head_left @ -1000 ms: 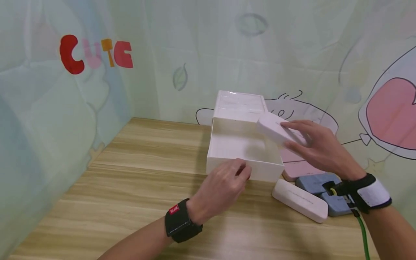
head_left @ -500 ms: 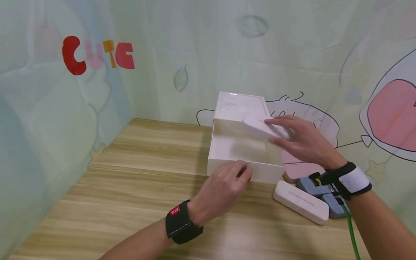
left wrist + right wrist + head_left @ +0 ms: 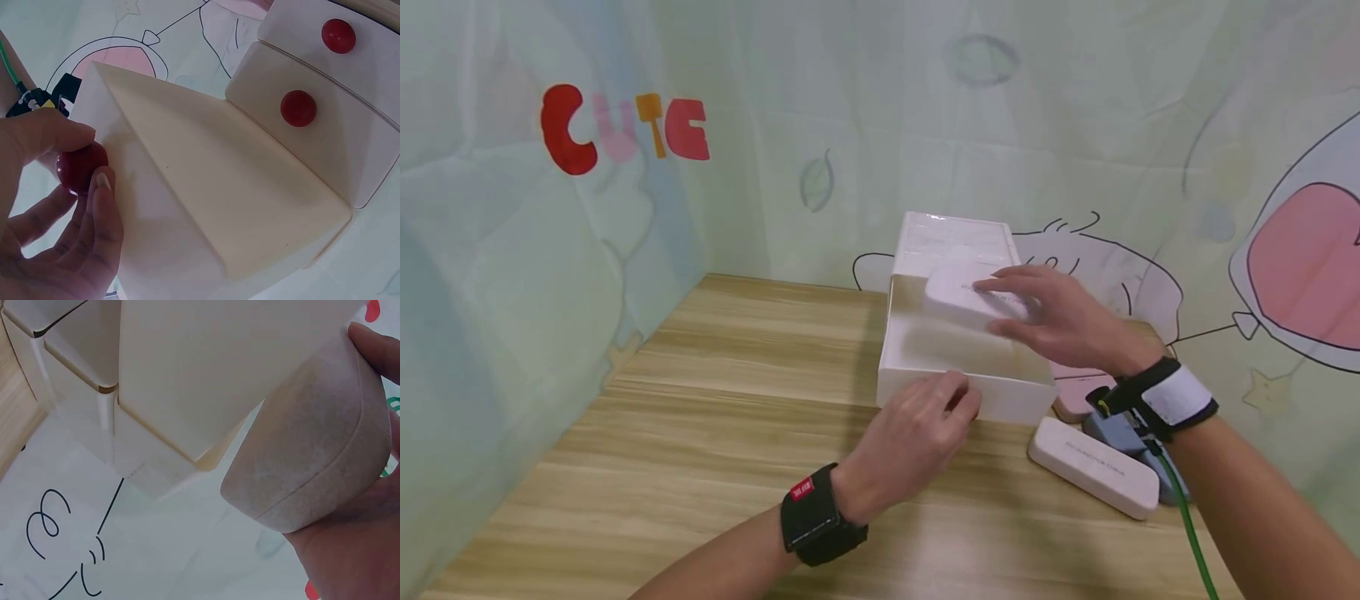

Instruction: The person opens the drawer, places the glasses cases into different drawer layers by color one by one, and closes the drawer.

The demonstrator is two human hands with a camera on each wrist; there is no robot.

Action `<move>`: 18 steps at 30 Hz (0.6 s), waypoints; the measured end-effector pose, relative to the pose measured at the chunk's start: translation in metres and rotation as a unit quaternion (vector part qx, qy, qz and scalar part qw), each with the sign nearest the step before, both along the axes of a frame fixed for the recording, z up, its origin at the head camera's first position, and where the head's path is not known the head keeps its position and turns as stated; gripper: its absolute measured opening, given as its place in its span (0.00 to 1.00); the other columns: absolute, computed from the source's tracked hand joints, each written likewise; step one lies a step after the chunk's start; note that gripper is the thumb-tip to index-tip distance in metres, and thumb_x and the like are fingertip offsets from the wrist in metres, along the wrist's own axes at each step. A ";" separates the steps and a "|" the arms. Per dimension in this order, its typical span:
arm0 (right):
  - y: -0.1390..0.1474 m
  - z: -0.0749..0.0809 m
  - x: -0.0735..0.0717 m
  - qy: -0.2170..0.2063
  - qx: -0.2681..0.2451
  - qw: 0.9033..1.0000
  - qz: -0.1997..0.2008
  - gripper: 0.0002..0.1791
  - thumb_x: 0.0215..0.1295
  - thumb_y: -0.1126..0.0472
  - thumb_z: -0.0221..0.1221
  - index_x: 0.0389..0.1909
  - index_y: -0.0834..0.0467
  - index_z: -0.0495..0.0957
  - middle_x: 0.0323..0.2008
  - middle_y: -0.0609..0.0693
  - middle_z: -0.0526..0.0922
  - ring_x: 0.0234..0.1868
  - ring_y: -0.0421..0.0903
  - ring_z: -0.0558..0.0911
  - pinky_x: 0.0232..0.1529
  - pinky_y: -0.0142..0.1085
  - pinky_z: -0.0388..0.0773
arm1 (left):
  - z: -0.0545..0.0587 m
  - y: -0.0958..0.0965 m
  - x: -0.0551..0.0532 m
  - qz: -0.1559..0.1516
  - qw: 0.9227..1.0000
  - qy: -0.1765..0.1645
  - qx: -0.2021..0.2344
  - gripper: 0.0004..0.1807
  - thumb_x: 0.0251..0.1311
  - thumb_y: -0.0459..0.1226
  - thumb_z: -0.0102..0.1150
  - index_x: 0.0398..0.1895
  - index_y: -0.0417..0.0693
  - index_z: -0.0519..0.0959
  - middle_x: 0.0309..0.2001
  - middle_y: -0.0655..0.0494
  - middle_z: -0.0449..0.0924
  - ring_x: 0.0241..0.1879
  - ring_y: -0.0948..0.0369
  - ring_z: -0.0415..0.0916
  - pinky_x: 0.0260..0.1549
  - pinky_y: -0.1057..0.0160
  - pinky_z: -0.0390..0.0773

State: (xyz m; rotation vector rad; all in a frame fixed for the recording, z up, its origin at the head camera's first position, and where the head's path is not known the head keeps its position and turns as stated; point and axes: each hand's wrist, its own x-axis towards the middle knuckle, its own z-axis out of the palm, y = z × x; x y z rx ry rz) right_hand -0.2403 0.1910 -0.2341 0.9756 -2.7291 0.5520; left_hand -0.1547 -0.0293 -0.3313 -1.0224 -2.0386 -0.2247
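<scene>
A white drawer (image 3: 1007, 398) stands pulled out of a small white drawer cabinet (image 3: 955, 236). My left hand (image 3: 917, 433) is at the drawer's front; in the left wrist view its thumb and fingers pinch the round red knob (image 3: 82, 167). Over the open drawer, my right hand (image 3: 1067, 321) holds a pale glasses case (image 3: 951, 293) with printed lettering on top. The thumb is on the near side and the fingers lie over the top. The right wrist view shows the case's rounded end and lid seam. Part of the drawer's floor is hidden beneath the case.
Right of the drawer, a cream glasses case (image 3: 1090, 467) lies on the wooden table (image 3: 700, 450), beside blue-grey cases (image 3: 1108, 432) and a pink one (image 3: 1078, 393). Two other drawers carry red knobs (image 3: 299, 108). A green cable (image 3: 1187, 525) hangs from the right wrist.
My right hand has carried the glasses case leftward, from the drawer's right edge to over its middle, and the case lies more level. The left hand has stayed at the drawer front.
</scene>
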 end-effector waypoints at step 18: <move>-0.015 -0.007 -0.018 -0.026 0.020 0.998 0.044 0.26 0.64 0.54 0.69 0.64 0.47 0.79 0.67 0.55 0.77 0.68 0.58 0.73 0.67 0.60 0.69 | -0.001 0.000 0.001 0.000 1.000 -0.001 -0.001 0.06 0.63 0.29 0.60 0.42 0.42 0.81 0.41 0.53 0.78 0.36 0.62 0.78 0.36 0.68 0.80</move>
